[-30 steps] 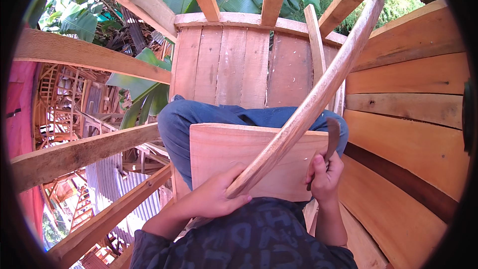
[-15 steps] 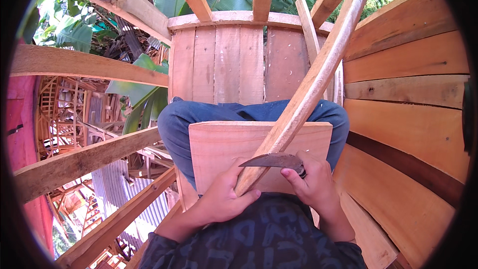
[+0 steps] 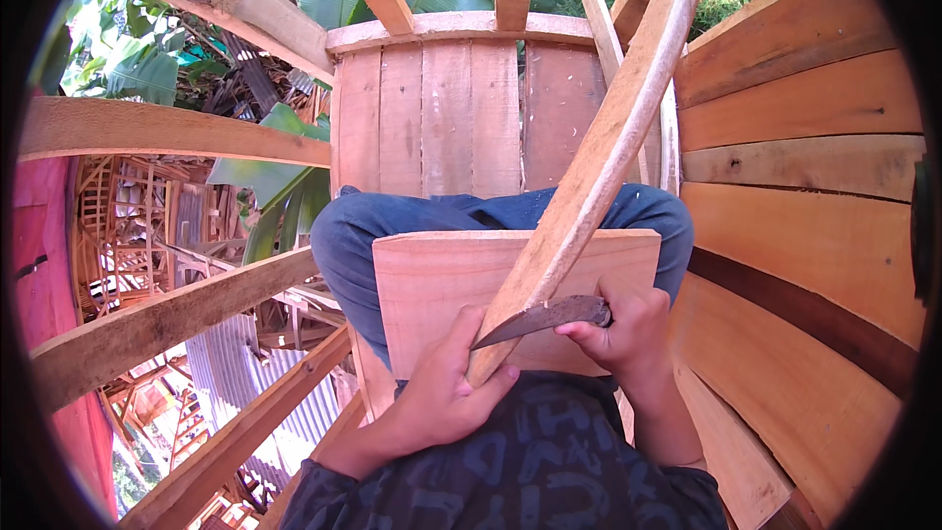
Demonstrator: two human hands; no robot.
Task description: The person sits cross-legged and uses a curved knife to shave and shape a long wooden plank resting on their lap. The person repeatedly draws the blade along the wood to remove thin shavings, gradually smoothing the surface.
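My left hand (image 3: pixel 446 383) is wrapped round the near end of a long wooden strip (image 3: pixel 579 198), which slants away to the upper right. In my right hand (image 3: pixel 633 332) is a knife with a dark, curved blade (image 3: pixel 543 319); its handle is mostly hidden by my fingers. The blade lies across the strip just beyond my left hand, its tip close to my left thumb and forefinger. Under the strip, a wide flat board (image 3: pixel 442 275) rests over my crossed legs.
Upright planks (image 3: pixel 805 98) form a wall close on my right. Wooden rails (image 3: pixel 177 309) with gaps run along my left. Floor planks (image 3: pixel 446 118) stretch ahead to a crossbeam (image 3: pixel 461 27). A thin stick (image 3: pixel 603 29) leans behind the strip. A loose board (image 3: pixel 731 442) lies by my right side.
The knife has turned, its handle end rising and its tip dropping toward my left hand. My right hand has moved slightly up and right; the strip has shifted a little.
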